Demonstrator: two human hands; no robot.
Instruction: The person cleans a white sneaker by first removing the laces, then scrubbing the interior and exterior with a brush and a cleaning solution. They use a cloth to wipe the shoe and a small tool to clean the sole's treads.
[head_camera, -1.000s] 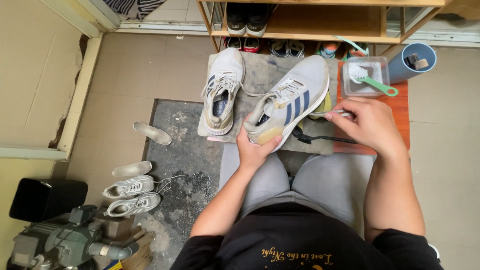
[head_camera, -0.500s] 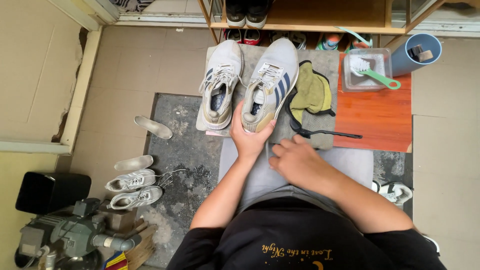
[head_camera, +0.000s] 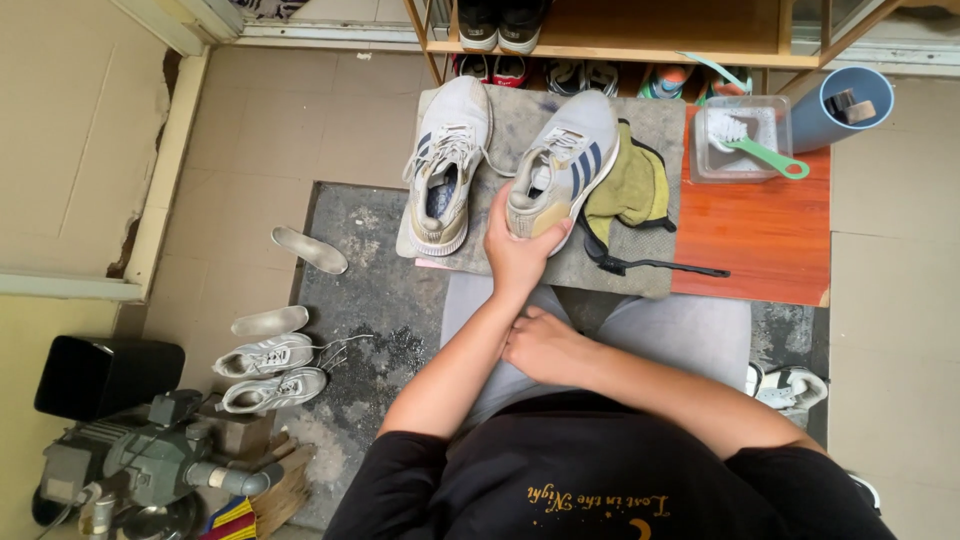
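My left hand (head_camera: 515, 250) grips the heel of a grey-white sneaker with blue stripes (head_camera: 565, 160), which lies toe-away on a grey mat (head_camera: 610, 275) on a low table. Its mate (head_camera: 445, 165) lies just to the left on the same mat, untouched. My right hand (head_camera: 542, 345) rests on my lap against my grey trousers, close under my left forearm. Its fingers are partly hidden, so whether it holds anything is unclear. A yellow-green cloth (head_camera: 628, 185) lies bunched beside the held sneaker, and a thin black tool (head_camera: 672, 268) lies along the mat's near edge.
An orange board (head_camera: 755, 240) carries a clear tub (head_camera: 700, 160) with a green brush (head_camera: 765, 155); a blue cylinder (head_camera: 835, 115) stands behind. A wooden shoe rack (head_camera: 620, 45) stands beyond the table. On the floor are two insoles (head_camera: 310, 250), white sneakers (head_camera: 268, 372) and a machine (head_camera: 140, 465).
My right hand has drawn back from the orange board, past the mat's edge, down to my lap. My left hand swung the sneaker from lying sideways to pointing away, uncovering the cloth.
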